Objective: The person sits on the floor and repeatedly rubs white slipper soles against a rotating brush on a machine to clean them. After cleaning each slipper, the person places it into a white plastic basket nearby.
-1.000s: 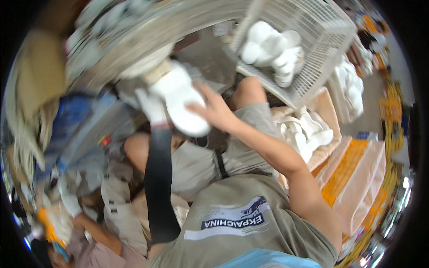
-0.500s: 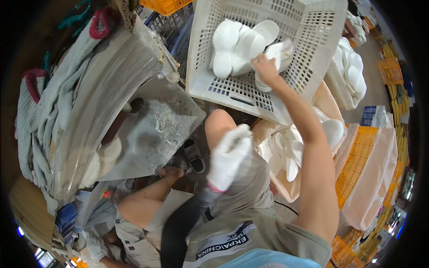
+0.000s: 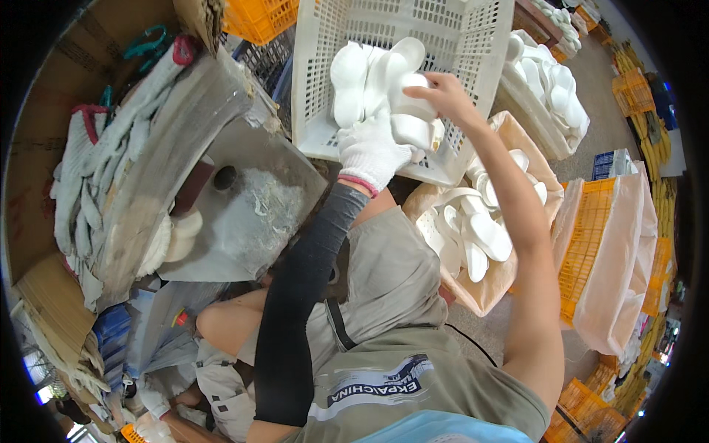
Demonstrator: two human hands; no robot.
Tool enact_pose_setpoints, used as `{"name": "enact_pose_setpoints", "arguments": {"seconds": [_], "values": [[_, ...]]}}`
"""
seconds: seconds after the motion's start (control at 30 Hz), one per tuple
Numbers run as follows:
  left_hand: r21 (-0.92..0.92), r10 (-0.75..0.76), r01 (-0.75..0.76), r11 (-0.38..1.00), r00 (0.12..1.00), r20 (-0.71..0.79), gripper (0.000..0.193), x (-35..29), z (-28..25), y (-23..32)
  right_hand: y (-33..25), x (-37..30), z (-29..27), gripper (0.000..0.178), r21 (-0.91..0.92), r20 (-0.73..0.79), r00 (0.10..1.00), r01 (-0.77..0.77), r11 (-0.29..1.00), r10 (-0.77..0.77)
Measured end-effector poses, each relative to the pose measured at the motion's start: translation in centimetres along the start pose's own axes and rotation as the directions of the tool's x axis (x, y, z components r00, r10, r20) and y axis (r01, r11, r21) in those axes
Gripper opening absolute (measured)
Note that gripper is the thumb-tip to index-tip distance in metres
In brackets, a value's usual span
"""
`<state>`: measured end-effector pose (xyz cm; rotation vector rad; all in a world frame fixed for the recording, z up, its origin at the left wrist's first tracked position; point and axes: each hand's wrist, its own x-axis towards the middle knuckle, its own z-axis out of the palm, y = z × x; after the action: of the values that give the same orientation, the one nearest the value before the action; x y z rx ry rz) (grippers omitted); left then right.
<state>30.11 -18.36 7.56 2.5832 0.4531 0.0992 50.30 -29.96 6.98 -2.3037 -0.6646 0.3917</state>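
A pale plastic crate (image 3: 314, 81) with slotted walls is tilted in front of me. Several white shoe soles (image 3: 349, 81) stand in it side by side. My right hand (image 3: 447, 96), bare, has its thumb and fingers closed round a white sole (image 3: 413, 103) at the right end of the row. My left hand (image 3: 373, 151), in a white knitted glove with a red cuff, rests against the near ends of the row. White glove against white soles hides how its fingers lie.
A lined container (image 3: 480, 299) of white footwear pieces stands at my right knee. Another pale crate (image 3: 509, 96) holds more. At left, gloves (image 3: 92, 184) hang over a plastic-wrapped edge beside a grey chute (image 3: 295, 184). Someone's gloved hand (image 3: 151, 399) shows at lower left.
My left hand has moved from above my lap up to the crate's near side. My right hand remains at the soles, now on the right end of the row. The view has shifted.
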Motion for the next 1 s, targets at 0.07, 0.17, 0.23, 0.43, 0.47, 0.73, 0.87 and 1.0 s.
{"name": "enact_pose_setpoints", "arguments": {"seconds": [0.07, 0.17, 0.23, 0.43, 0.47, 0.73, 0.87, 1.0], "values": [[0.026, -0.061, 0.062, 0.998, 0.998, -0.01, 0.061, -0.3, -0.2, -0.1, 0.1, 2.8, 1.2, 0.066, -0.279, -0.217, 0.971, 0.035, 0.96, -0.099], [-0.012, -0.014, 0.016, 1.0, 0.993, 0.116, 0.06, 0.4, -0.1, -0.5, 0.3, 2.9, 3.7, 0.072, -0.419, -0.308, 0.935, 0.034, 0.907, -0.177], [-0.004, -0.202, 0.202, 0.979, 0.979, -0.003, 0.072, 1.0, 0.2, -0.8, 0.7, 1.0, 5.6, 0.071, -0.284, -0.348, 0.808, 0.391, 0.875, -0.474], [-0.213, -0.247, 0.237, 0.948, 0.969, -0.024, 0.096, 1.5, 2.4, -0.3, 1.3, 2.5, 6.9, 0.051, -0.639, -0.395, 0.805, 0.105, 0.762, -0.443], [-0.239, -0.176, 0.166, 0.957, 0.984, -0.021, 0.087, 1.5, 2.7, -0.1, 1.1, 2.8, 7.1, 0.051, -0.621, -0.491, 0.725, 0.098, 0.778, -0.483], [0.002, -0.188, 0.189, 0.982, 0.98, -0.061, 0.102, -1.2, 4.5, -0.3, 4.6, -3.8, 6.4, 0.05, -0.286, 0.184, 0.711, 0.699, 0.655, -0.679], [0.292, 0.115, -0.095, 0.952, 0.992, -0.05, 0.09, -2.3, 5.7, 0.9, 7.7, 0.0, 3.1, 0.059, -0.382, 0.062, 0.99, -0.09, 0.92, 0.123], [0.218, 0.145, -0.107, 0.97, 0.976, -0.162, 0.037, -1.7, 6.2, 0.4, 6.8, 1.8, 4.7, 0.066, -0.079, -0.618, 0.769, 0.145, 0.986, -0.162]]}}
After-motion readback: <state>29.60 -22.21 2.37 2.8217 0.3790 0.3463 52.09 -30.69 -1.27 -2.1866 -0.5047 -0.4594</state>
